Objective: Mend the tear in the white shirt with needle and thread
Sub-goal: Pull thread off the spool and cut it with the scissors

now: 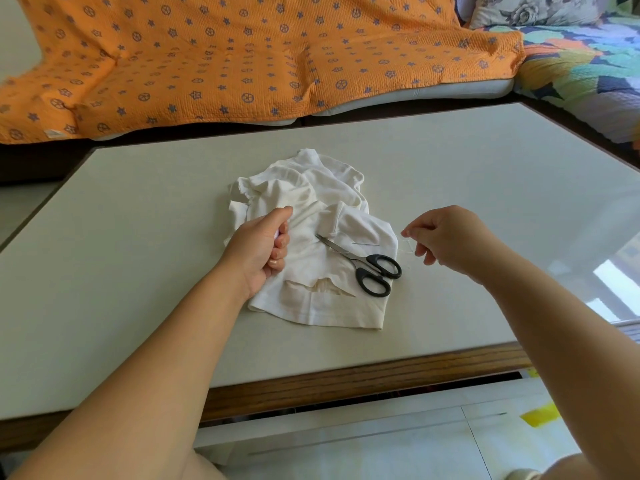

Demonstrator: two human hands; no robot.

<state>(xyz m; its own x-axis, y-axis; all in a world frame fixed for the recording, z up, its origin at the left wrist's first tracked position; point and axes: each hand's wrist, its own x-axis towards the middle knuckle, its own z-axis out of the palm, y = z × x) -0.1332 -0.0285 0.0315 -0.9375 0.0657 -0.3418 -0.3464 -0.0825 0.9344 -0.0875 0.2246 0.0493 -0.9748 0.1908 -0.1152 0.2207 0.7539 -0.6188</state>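
The table [138,271] has a wooden front edge low in the frame, and both bare forearms reach over it. The white shirt [332,202] lies crumpled at the middle of the frame. Its tear [323,285] gapes near the hem closest to the camera. Black-handled scissors [367,268] lie on the shirt just above and right of the tear, blades shut and pointing up-left. The left hand [259,247] rests on the shirt's left side, its grip curled round a small pale object [277,238] that barely shows. At centre right the right hand [450,237] hovers beside the shirt, its grip pinching a faint white thread [408,245]. A needle [365,243] lies on the cloth between the hands. An orange patterned blanket [242,57] fills the top of the frame.
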